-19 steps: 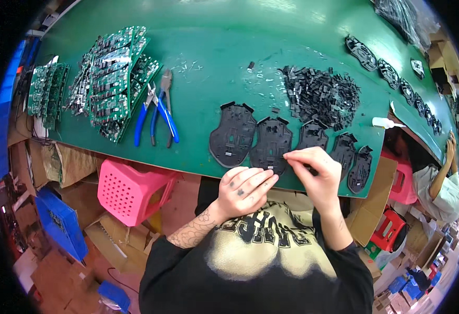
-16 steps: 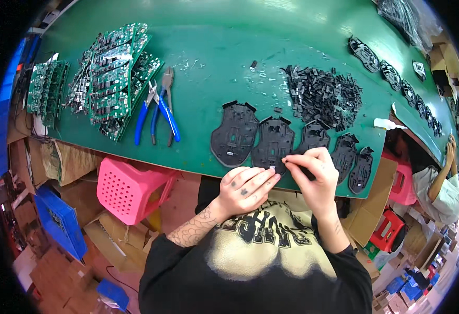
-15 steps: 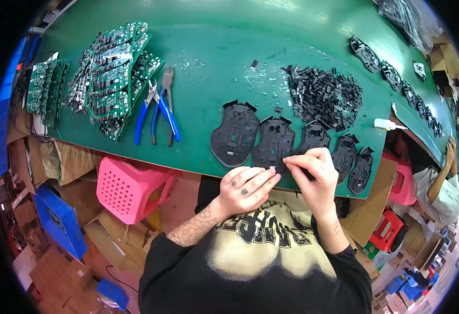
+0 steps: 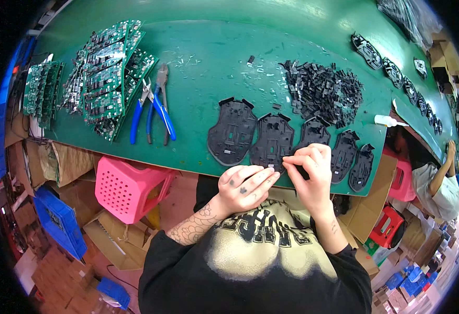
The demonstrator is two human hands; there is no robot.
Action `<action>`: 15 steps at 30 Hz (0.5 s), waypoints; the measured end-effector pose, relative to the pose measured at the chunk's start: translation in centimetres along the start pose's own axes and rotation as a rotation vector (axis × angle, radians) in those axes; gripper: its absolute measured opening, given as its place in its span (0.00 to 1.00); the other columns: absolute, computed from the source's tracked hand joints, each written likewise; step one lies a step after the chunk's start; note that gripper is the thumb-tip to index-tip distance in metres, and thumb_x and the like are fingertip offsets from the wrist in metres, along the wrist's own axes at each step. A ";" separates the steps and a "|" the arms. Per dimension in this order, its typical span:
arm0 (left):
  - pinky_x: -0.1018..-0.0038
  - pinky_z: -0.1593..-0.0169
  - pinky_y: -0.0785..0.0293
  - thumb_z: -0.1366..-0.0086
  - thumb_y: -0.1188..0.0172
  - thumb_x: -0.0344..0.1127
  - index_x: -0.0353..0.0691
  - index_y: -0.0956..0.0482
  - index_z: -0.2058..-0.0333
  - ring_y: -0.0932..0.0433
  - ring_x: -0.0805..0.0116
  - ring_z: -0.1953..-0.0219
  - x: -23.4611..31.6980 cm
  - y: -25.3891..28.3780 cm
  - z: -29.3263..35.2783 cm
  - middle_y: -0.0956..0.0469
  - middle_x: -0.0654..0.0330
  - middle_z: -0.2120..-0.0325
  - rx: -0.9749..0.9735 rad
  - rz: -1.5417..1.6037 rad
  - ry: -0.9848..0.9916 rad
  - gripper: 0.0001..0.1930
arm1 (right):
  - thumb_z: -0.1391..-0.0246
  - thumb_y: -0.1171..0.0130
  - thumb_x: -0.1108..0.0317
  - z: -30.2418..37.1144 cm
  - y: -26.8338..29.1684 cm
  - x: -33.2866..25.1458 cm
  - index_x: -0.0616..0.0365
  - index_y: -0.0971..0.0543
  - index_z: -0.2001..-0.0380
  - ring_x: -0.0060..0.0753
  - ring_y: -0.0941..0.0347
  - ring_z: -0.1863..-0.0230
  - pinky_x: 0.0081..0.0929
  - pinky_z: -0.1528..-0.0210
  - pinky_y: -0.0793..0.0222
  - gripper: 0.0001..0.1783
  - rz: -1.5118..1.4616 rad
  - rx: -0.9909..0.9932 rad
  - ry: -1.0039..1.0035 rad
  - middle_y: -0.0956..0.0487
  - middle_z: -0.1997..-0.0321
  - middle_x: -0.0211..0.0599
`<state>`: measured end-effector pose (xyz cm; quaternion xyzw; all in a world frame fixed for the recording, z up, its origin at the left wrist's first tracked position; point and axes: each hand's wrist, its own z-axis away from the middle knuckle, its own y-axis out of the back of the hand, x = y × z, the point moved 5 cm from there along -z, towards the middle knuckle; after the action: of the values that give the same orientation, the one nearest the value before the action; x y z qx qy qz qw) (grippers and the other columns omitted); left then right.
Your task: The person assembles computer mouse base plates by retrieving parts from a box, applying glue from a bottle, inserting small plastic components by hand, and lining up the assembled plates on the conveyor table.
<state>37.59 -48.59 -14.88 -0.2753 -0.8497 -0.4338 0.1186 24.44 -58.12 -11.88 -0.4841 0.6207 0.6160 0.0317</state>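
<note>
A row of black computer mouse base shells lies along the near edge of the green table. At the lower end of the second mouse shell [image 4: 272,138] both my hands meet. My right hand [image 4: 311,170] pinches thumb and forefinger together over the shell's lower right rim; whatever sits between the tips is too small to name. My left hand [image 4: 246,186] is closed palm down, its fingers pressed together with the tips beside the shell's near edge. Its thumb and palm are hidden. Left of these lies another mouse shell [image 4: 232,131]; more shells [image 4: 343,157] extend to the right.
Behind the shells is a pile of small black plastic pieces [image 4: 323,91]. Farther left lie blue-handled cutters [image 4: 153,112] and stacked green circuit boards [image 4: 106,73]. A white bottle [image 4: 386,121] stands near the right edge. A pink stool [image 4: 130,188] is below; another person's arm [image 4: 441,175] shows far right.
The view has shifted slightly, moving the table items a little left and up. Both hands stay at the second shell, with the right fingers still pinched at its rim.
</note>
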 end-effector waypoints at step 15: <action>0.69 0.51 0.31 0.51 0.42 0.29 0.48 0.15 0.61 0.25 0.71 0.57 -0.7 2.2 0.8 0.21 0.70 0.59 0.055 0.116 -0.077 0.17 | 0.50 0.36 0.73 -5.9 8.7 5.4 0.59 0.17 0.66 0.34 0.24 0.67 0.28 0.64 0.30 0.06 0.131 0.238 -0.194 0.20 0.69 0.37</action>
<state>39.41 -47.14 -14.19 -0.3369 -0.8479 -0.3917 0.1184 19.26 -67.81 -7.55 -0.3734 0.7135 0.5830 0.1082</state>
